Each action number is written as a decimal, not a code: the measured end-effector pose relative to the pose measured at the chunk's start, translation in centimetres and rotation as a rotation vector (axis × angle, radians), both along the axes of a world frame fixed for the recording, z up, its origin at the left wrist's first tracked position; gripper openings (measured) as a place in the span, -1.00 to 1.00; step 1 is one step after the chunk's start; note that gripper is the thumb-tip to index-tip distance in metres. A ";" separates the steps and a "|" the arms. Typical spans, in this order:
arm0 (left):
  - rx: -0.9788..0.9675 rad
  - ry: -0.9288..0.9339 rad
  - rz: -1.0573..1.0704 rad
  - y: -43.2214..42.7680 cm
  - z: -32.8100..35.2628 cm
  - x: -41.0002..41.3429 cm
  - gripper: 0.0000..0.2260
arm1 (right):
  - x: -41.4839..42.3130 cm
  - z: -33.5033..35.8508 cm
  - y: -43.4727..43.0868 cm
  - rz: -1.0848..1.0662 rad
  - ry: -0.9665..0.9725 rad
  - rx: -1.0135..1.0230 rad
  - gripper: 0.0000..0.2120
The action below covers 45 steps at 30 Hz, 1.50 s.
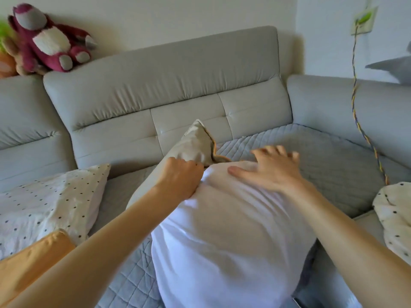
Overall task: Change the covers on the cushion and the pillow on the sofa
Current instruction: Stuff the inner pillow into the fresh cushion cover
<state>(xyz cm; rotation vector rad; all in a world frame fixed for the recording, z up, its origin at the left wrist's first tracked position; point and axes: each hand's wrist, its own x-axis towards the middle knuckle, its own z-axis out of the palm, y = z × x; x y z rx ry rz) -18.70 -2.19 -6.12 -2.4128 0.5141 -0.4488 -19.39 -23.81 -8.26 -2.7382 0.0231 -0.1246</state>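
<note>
white pillow insert (222, 241) centre frame on grey sofa (155, 74), beige cover (191, 145) bunched at its far end. left hand (180, 174) fisted, gripping cover edge. right hand (269, 170) flat, fingers spread, pressing insert top. polka-dot pillow (49, 203) left, orange fabric (33, 261) lower left.

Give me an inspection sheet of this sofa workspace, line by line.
surface: grey quilted mat, lying flat.
job's things: white insert lies in the middle, with the beige cover at its far end; dotted pillow lies at left.
clutter: orange fabric at lower left; second dotted piece at right edge.
grips: left hand grips the beige cover's edge; right hand rests flat, fingers spread, on the white insert.
cables: braided cable runs from the wall socket down over the sofa arm.
surroundings: plush toys sit on the sofa back at left.
</note>
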 end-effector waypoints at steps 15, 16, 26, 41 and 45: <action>0.501 -0.163 -0.192 0.8 4.2 0.6 -0.65 | -1.9 -2.6 9.2 0.197 0.146 0.804 -0.38; 0.541 -0.167 -0.201 1.8 4.4 0.9 -0.72 | -2.1 -2.2 10.0 0.162 0.121 0.700 -0.33; 0.479 -0.001 -0.057 7.8 6.4 1.4 -0.93 | -3.2 0.2 16.0 0.252 0.125 0.557 -0.16; -0.889 0.394 0.182 11.7 7.3 -0.1 -0.87 | -2.2 -1.4 24.1 0.210 -0.602 0.127 -0.75; -1.007 0.442 0.183 8.9 5.4 -0.3 -0.80 | 2.5 -1.4 22.4 0.111 -0.441 0.319 -0.51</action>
